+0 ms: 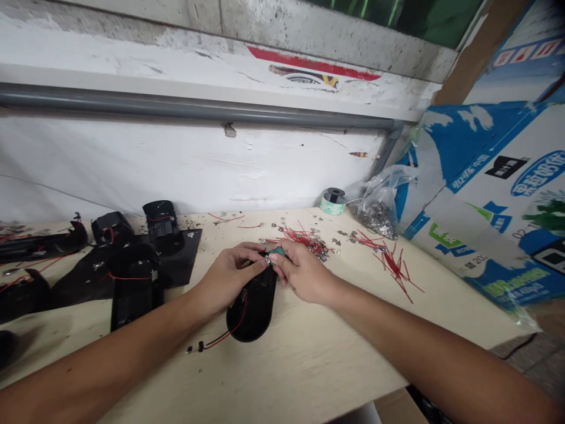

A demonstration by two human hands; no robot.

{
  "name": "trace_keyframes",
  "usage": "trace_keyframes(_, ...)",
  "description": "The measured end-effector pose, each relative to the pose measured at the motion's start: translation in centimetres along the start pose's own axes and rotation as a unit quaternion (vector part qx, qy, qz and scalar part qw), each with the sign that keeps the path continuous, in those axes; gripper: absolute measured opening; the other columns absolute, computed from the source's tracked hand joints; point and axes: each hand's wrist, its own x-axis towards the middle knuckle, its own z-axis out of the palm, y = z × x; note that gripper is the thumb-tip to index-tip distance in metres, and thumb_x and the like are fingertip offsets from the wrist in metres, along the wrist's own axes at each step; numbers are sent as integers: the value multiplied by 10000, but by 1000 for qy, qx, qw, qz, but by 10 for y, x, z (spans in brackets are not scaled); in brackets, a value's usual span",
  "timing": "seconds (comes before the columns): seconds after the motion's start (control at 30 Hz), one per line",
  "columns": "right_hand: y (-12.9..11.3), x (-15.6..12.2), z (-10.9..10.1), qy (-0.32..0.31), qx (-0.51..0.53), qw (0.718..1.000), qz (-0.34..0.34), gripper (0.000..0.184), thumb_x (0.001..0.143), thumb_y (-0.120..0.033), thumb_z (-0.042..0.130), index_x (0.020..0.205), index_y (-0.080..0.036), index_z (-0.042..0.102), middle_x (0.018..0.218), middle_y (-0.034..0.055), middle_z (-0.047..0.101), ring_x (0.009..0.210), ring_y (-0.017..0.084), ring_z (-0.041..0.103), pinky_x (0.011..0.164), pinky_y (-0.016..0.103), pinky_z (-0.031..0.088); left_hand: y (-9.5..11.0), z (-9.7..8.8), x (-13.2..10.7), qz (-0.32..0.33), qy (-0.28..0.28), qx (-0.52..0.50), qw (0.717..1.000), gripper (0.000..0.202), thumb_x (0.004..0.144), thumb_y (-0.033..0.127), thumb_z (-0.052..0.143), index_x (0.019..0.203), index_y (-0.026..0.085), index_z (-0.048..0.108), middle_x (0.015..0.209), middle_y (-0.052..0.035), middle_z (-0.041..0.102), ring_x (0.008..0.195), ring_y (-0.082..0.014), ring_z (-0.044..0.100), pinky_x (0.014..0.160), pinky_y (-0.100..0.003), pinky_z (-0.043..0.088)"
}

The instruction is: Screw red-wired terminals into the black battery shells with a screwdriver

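Well, both hands work close together just above the middle of the pale wooden tabletop [300, 353]. The left hand [229, 277] is nearly closed, its fingertips pinching a small silver metal clip [267, 258]. The right hand [304, 272] is also curled shut, with thumb and fingers gripping a small teal-green object [277, 251] that touches the clip; its exact kind is hard to tell. Directly below them lies a black oval plastic casing [252, 309], trailing thin red and black wires [229, 331] that end in a small black connector [198, 346]. The casing sits under the hands, though whether either hand bears on it cannot be told. Work this small seems to call for short, steady fingertip pressure, with the wrists kept low and the wires left slack.

Beyond the hands lie a tangle of loose red wires [304, 237] and scattered silver clips [329, 238]. A clear plastic bag of metal pieces [377, 212] and a narrow roll of pale green tape [333, 201] stand further back. To the left, black plastic casings [161, 227] rest on a flat black sheet [176, 253].
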Motion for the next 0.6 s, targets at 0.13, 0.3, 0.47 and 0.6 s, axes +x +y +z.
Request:
trace_keyframes(0.13,1,1,0,6,9,1000,4,165,996,-291,481,903,-181,561,630,-42,473,516,106,430,471,223,364,3,0,0,-10,8,10,1000,206,806,392,711,742,201,757,1196,-77,633,1136,-243,605,1042,-384,405)
trace_keyframes(0.3,4,3,-4,-18,8,1000,8,236,994,-330,491,810,-188,526,594,-41,506,494,107,475,475,230,381,12,3,-1,-24,19,26,999,227,802,402,700,723,197,753,1180,-76,650,1052,-243,637,988,-382,449)
trace_keyframes(0.47,10,5,-7,-22,54,998,25,176,979,-342,518,893,-192,548,616,-48,522,486,99,466,426,208,345,13,4,-3,-27,18,19,999,218,797,392,699,717,196,748,1155,-69,659,1015,-233,643,942,-363,470)
trace_keyframes(0.6,10,5,-6,-20,53,998,29,190,975,-358,528,891,-189,555,615,-47,527,492,97,467,427,203,346,14,4,-2,-29,25,18,999,227,783,401,706,716,187,740,1136,-73,656,1029,-235,636,948,-362,462)
